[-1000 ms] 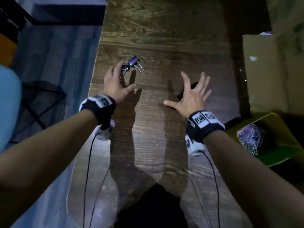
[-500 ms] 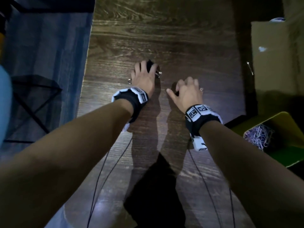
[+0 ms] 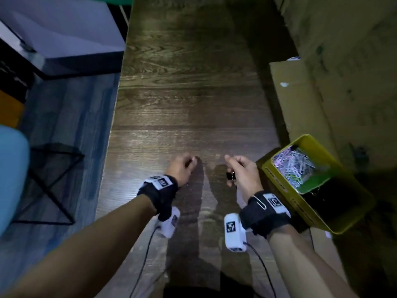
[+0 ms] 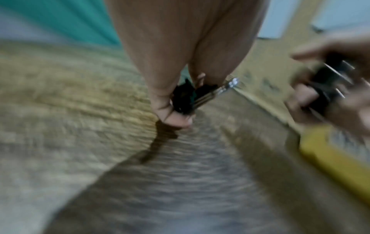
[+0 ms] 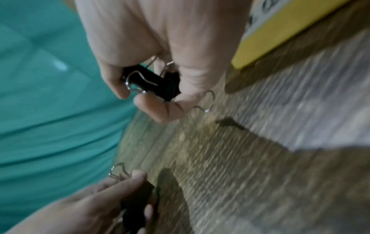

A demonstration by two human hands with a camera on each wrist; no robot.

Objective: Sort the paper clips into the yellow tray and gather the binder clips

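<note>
We are seeing black binder clips [image 5: 152, 85], a yellow tray [image 3: 279, 179], pastel paper clips [image 3: 296, 166], and a dark wood-grain table [image 3: 182, 93].

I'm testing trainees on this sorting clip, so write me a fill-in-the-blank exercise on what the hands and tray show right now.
1. The right hand grips black ____ clips with wire handles.
2. The left hand holds clips whose bodies are ____ in colour.
3. The pastel paper clips lie inside the ____ tray.
4. The yellow tray sits on the person's ____ side.

Missing words: binder; black; yellow; right
</note>
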